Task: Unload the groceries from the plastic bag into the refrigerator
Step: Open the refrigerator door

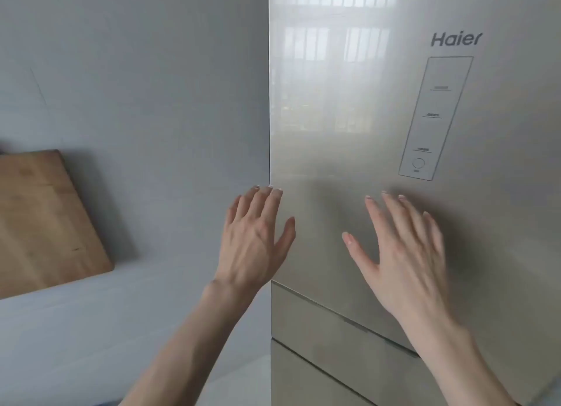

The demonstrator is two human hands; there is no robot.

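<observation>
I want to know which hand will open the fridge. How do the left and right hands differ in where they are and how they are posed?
The left hand sits at the refrigerator door's left edge, fingers held together; the right hand is further in over the door face, below the control panel, fingers spread. The left looks sharp, the right slightly blurred. Both are open, fingers up, holding nothing.

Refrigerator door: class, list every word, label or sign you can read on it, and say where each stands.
"Haier": brand name on the upper refrigerator door.
Control panel below the brand: three small labels and a caption under the round button, all too small and blurred to read.
</observation>
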